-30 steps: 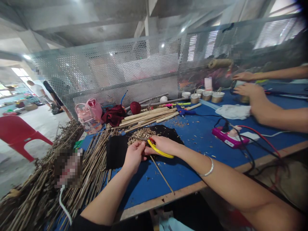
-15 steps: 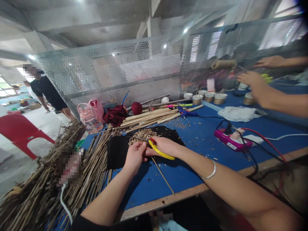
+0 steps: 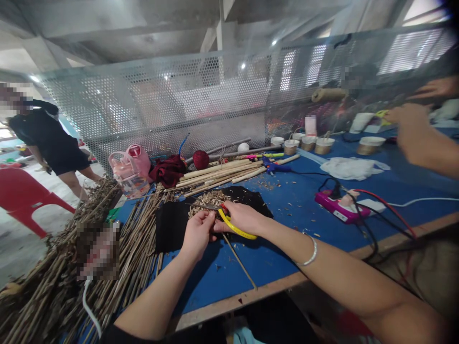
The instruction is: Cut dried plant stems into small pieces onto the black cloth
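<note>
My right hand point(image 3: 238, 217) is closed round yellow-handled scissors point(image 3: 241, 232), whose dark blades point left over a heap of pale cut pieces point(image 3: 211, 198). Just left of it, my left hand point(image 3: 197, 231) is closed in a pinch, its fingertips close below the blades. A thin dry stick point(image 3: 239, 262) runs from between the hands down to the table's front edge; its upper end is hidden by the fingers. The heap lies on a black cloth point(image 3: 168, 227) spread on the blue table.
Dry stalks point(image 3: 132, 253) are piled at the left. Behind the cloth lie peeled sticks point(image 3: 215, 172), a blue glue gun point(image 3: 274, 166) and a dark red yarn ball point(image 3: 201, 160). A purple power strip point(image 3: 339, 208) with cables sits right. Another person's arm point(image 3: 423, 136) reaches in at right.
My hands keep nearly the same hold on the scissors and stick. The view has shifted slightly. At the far left a standing person has come nearer, and the other person's arm at right has drawn back rightward.
</note>
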A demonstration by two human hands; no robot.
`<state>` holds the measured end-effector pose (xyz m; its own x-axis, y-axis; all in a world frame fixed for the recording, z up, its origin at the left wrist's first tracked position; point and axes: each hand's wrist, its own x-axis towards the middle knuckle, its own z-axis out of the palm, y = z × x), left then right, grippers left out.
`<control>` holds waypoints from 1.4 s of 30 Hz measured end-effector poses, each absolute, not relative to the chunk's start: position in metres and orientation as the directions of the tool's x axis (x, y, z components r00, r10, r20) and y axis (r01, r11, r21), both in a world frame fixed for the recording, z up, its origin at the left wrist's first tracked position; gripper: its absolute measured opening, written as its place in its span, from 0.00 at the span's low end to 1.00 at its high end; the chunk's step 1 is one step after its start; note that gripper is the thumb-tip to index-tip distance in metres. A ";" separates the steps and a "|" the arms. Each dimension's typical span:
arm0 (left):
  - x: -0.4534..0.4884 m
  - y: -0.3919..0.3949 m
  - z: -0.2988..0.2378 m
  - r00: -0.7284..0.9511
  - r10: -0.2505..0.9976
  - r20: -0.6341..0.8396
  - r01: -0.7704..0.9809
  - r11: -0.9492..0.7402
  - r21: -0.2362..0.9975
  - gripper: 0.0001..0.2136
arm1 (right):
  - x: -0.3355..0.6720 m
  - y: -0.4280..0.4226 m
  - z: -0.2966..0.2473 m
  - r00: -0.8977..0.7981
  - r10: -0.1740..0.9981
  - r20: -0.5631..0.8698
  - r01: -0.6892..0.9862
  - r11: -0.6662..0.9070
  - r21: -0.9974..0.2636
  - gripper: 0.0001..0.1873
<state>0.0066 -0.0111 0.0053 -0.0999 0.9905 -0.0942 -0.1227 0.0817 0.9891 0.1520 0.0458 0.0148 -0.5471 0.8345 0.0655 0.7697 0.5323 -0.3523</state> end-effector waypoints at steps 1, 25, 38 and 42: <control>0.007 -0.011 0.005 -0.097 0.991 -0.093 -0.128 0.080 0.989 0.15 | 0.151 0.045 0.014 -0.546 0.835 0.066 0.770 0.531 -0.355 0.30; 0.008 -0.014 0.011 -0.096 0.988 -0.119 -0.196 0.098 0.976 0.14 | 0.160 0.052 0.022 -0.606 0.795 0.031 0.708 0.557 -0.434 0.32; 0.010 -0.016 0.013 -0.095 0.984 -0.151 -0.193 0.131 0.973 0.13 | 0.160 0.052 0.025 -0.595 0.802 0.044 0.706 0.549 -0.447 0.32; 0.010 -0.016 0.012 -0.041 0.986 -0.160 -0.159 0.152 0.975 0.14 | 0.159 0.050 0.023 -0.609 0.792 0.038 0.705 0.563 -0.431 0.31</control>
